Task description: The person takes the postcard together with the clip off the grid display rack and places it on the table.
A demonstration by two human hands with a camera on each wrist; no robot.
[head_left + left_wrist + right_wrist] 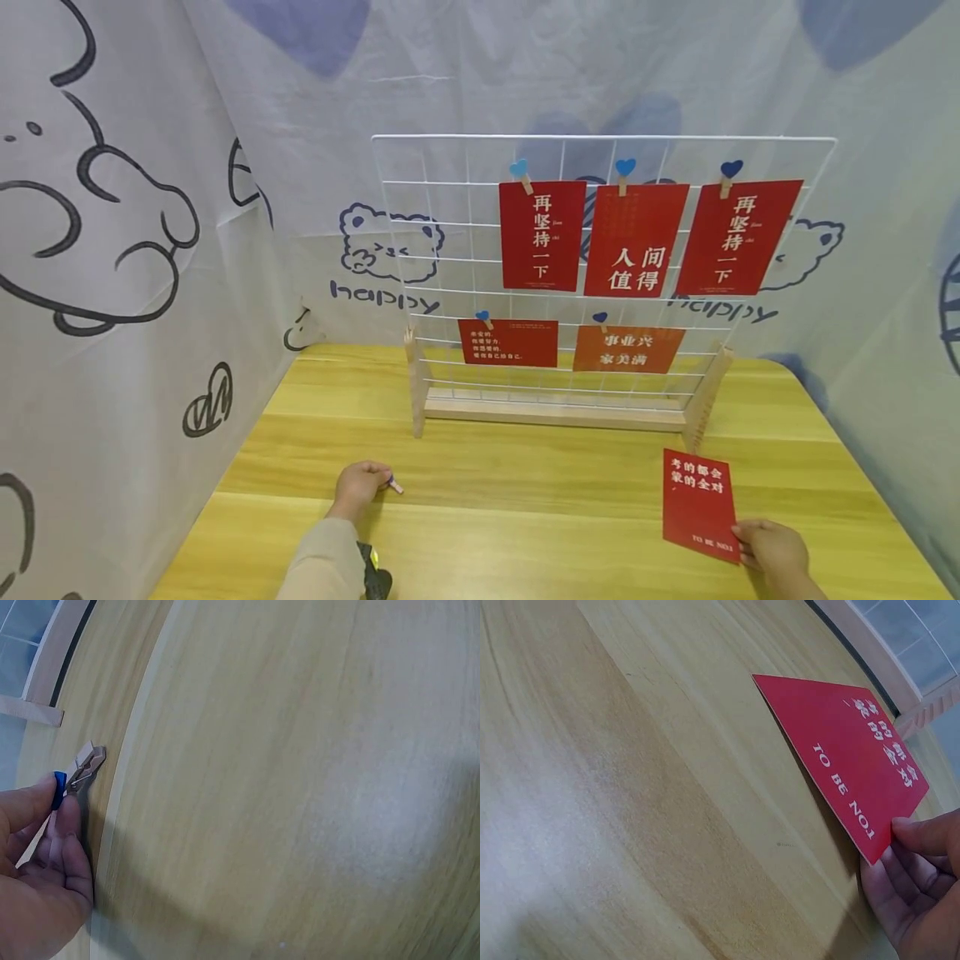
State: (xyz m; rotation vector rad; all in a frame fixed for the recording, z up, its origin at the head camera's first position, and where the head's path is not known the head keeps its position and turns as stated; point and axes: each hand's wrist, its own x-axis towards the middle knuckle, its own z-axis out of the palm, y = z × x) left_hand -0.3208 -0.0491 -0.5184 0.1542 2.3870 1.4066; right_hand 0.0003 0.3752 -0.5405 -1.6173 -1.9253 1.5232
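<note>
My left hand (pixel 360 487) pinches a small wooden clothespin (pixel 86 766) with a blue top between thumb and fingertips, low over the table's left half. In the left wrist view its wooden tip points away from the fingers. On the right, my right hand (pixel 774 550) grips a red card (pixel 699 508) with white lettering by its lower right corner, thumb on the printed face. In the right wrist view the card slants close over the wood, lettering up. Beyond both hands stands a white wire grid (pixel 465 250) in a wooden base (pixel 555 412).
Several red cards hang on the grid by heart clothespins, such as an upper left card (pixel 542 237) and an orange-red lower card (pixel 628 350). A printed white cloth (pixel 300 167) surrounds the wooden table (pixel 525 483). The base's right foot (pixel 705 404) stands just behind the held card.
</note>
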